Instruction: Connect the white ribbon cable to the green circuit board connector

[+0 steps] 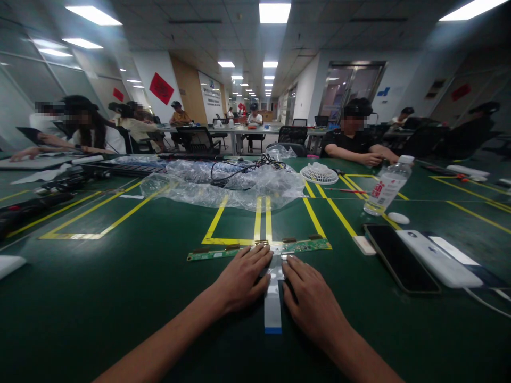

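A long, narrow green circuit board [307,246] lies crosswise on the green table. From its middle a flat white ribbon cable [273,306] with a blue end runs toward me. My left hand [243,276] lies left of the cable, fingers stretched forward onto the board and thumb at the cable's edge. To the cable's right rests my right hand [313,292], its fingers extended and its fingertips at the board's near edge. Neither hand is wrapped round anything. Fingers partly cover the spot where cable and board meet, so the connector there is hard to make out.
Clear plastic wrapping [239,186] with black cables lies beyond the board. A white fan grille [318,174] is behind it. To the right are a water bottle [387,189], a black phone [401,258] and a white device [439,258]. People sit at tables around.
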The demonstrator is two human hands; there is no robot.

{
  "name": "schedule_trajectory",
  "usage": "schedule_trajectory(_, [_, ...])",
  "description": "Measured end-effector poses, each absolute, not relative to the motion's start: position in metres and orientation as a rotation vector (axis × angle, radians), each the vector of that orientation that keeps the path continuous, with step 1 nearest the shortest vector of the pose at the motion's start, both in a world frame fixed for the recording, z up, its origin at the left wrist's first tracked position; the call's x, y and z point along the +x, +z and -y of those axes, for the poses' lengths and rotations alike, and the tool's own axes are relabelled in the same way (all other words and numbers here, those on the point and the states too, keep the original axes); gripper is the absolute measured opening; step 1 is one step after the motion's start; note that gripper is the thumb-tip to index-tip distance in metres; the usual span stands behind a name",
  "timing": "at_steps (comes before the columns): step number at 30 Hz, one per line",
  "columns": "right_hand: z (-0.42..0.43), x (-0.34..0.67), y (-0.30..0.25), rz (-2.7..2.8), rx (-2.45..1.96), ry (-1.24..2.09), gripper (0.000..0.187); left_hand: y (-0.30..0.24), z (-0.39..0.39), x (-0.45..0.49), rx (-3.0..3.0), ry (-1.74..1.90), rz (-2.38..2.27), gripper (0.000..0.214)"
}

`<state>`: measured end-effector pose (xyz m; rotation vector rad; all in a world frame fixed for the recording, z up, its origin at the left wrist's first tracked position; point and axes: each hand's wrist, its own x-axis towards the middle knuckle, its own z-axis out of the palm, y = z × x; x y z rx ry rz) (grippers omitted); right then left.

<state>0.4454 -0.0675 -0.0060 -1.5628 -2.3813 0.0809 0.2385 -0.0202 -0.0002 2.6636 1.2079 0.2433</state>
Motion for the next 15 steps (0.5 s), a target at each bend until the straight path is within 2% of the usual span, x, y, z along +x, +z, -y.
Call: schedule_trajectory(15, [0.0671, 0.4447, -0.0035, 2.401, -1.586, 0.072, 0.049, 0.0020, 0.0205, 0.2390, 2.655, 0.265, -1.206, 0.059])
